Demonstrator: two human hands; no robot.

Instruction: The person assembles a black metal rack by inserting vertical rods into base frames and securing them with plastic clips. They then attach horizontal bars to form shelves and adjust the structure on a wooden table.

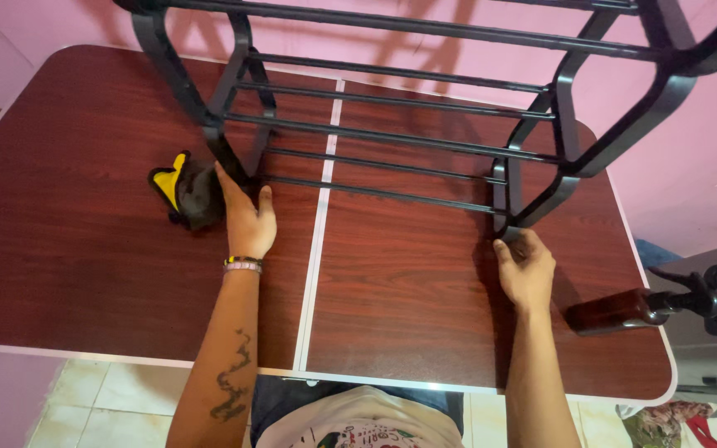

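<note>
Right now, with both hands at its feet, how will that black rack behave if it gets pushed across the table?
The black rack looks stiff: thin bars joined to rigid side frames. Probably light, being open tubing. On the smooth table it likely slides, though its height could make it tip.

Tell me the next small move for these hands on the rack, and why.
Probably lift the black rack slightly with both hands. The left hand and right hand already grip its two front feet, and the yellow-and-black cloth lies beside the left foot.
</note>
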